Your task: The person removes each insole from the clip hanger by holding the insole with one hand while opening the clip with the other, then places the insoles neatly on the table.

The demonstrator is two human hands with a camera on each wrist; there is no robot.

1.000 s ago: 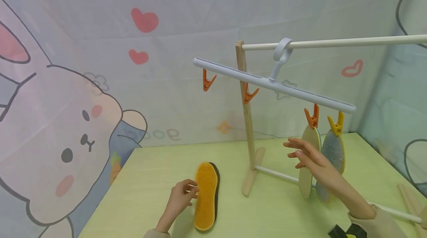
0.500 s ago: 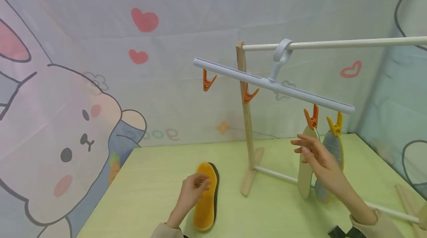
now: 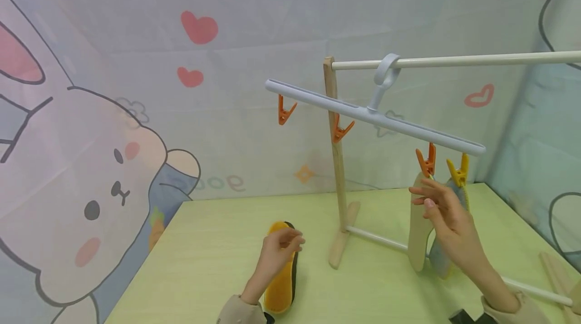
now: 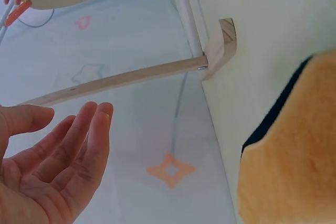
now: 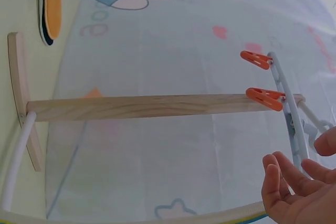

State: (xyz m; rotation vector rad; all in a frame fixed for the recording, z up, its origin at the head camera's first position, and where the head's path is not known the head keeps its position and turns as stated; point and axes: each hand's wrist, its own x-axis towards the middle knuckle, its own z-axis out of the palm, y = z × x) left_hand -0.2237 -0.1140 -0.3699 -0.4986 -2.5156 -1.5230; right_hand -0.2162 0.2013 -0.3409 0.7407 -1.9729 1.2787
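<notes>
My left hand hovers over the orange insoles, a dark-edged pair lying on the table; its fingers are loosely bent and hold nothing, as the left wrist view confirms. Just in front of the hanging insoles is my right hand, relaxed, with no object in its fingers. A beige insole hangs from an orange clip. Behind my right hand, a grey-blue insole with a yellow edge hangs from a yellow clip, mostly hidden. Both clips belong to the white hanger.
The hanger hooks over the white rail of a wooden-legged rack. Two orange clips, one at the hanger's left end and another nearer the post, hold nothing. A printed cloth stands behind the table.
My left hand has moved right and slightly up, from beside the orange insoles to above them. My right hand has shifted a little right, covering more of the hanging insoles.
</notes>
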